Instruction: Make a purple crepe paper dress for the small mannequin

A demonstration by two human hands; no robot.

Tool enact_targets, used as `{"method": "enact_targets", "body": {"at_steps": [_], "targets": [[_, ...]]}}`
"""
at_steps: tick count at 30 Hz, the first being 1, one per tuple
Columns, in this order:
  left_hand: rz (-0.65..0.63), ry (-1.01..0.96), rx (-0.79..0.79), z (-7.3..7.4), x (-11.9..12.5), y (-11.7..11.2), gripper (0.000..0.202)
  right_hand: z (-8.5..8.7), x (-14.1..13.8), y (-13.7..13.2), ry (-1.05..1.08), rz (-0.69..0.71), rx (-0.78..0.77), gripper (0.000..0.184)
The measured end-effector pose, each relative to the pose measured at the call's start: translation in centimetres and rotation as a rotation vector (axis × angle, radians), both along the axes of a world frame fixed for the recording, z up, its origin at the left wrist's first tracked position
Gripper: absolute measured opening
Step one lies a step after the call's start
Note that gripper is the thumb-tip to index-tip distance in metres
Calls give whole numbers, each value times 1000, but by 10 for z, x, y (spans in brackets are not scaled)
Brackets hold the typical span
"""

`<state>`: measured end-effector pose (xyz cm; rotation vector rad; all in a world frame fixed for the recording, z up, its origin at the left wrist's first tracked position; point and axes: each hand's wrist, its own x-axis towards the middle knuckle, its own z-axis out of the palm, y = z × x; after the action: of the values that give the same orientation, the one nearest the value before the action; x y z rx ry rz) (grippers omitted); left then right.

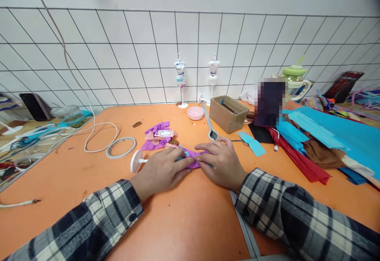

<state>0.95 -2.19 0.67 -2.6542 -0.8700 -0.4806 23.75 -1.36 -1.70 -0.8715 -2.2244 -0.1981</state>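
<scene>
A small white dress form lies on its side under my hands, its round base [136,161] sticking out to the left. My left hand [166,166] is closed around its body, which is mostly hidden. Purple crepe paper [194,161] is wrapped on the form between my hands. The fingers of my right hand [219,162] press and pinch this paper at its right side. Just beyond my left hand lies a pile of purple crepe paper scraps [158,129] with a small labelled packet [163,134] on top.
Two dress forms [180,75] stand by the tiled wall. Nearby are a pink bowl [195,113], a cardboard box [228,114] and a long grey tool [211,132]. A tape roll [121,147] and white cable lie left. Coloured paper [323,150], a phone and a lidded jug [293,79] occupy the right.
</scene>
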Motion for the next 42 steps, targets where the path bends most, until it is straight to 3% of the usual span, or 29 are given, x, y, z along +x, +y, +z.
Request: {"method": "enact_targets", "body": {"at_steps": [24, 32, 37, 42], "targets": [[8, -25, 18, 0, -4, 0, 28, 3, 0, -7, -201, 36, 92, 16], [0, 9, -8, 2, -4, 0, 25, 6, 6, -16, -197, 15, 106, 37], [8, -34, 25, 1, -5, -2, 23, 3, 6, -11, -262, 52, 72, 32], [19, -70, 62, 3, -5, -3, 22, 3, 7, -10, -243, 29, 54, 39]]}}
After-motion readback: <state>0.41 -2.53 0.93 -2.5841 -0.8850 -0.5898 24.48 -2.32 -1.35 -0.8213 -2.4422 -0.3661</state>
